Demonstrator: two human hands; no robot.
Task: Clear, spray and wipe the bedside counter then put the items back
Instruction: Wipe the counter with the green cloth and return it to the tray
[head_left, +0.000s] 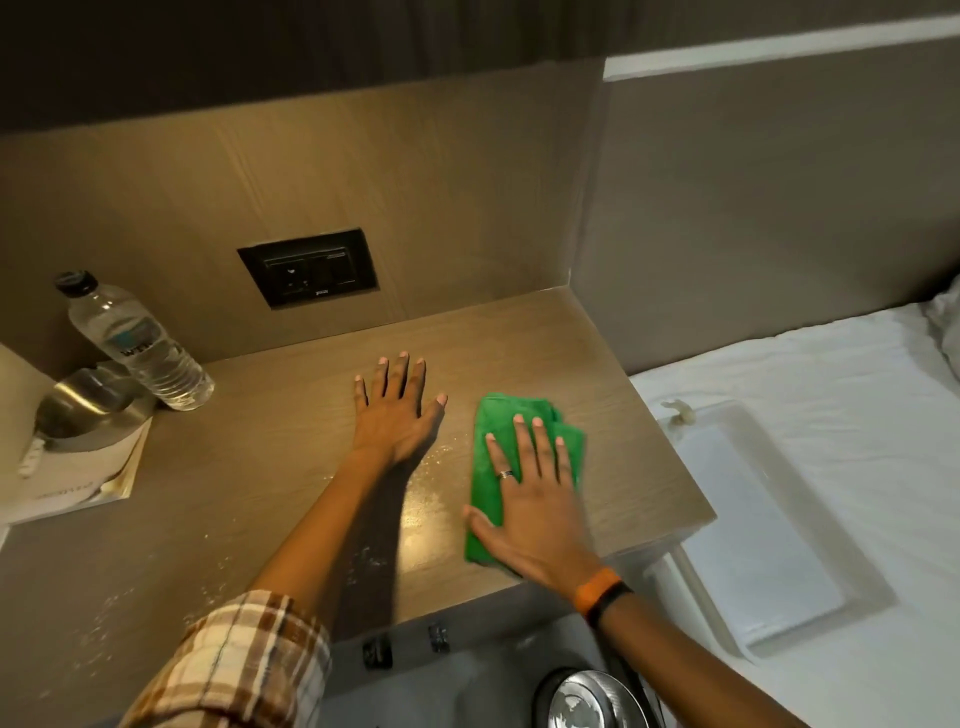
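Note:
The wood-grain bedside counter (597, 364) fills the middle of the view, with wet spray droplets across its centre and front left. A folded green cloth (511, 421) lies on its right half. My right hand (535, 499) presses flat on the cloth, fingers spread, a ring on one finger. My left hand (397, 410) rests flat and empty on the bare counter just left of the cloth, fingers apart. A clear water bottle (137, 343) with a black cap stands at the back left, beside a shiny metal object (88, 405) sitting on a booklet (88, 478).
A black switch and socket panel (309, 267) sits in the back wall above the counter. A white tray (769, 525) lies on the white bed (831, 374) to the right. A round metal object (592, 701) is on the floor below the counter's front edge.

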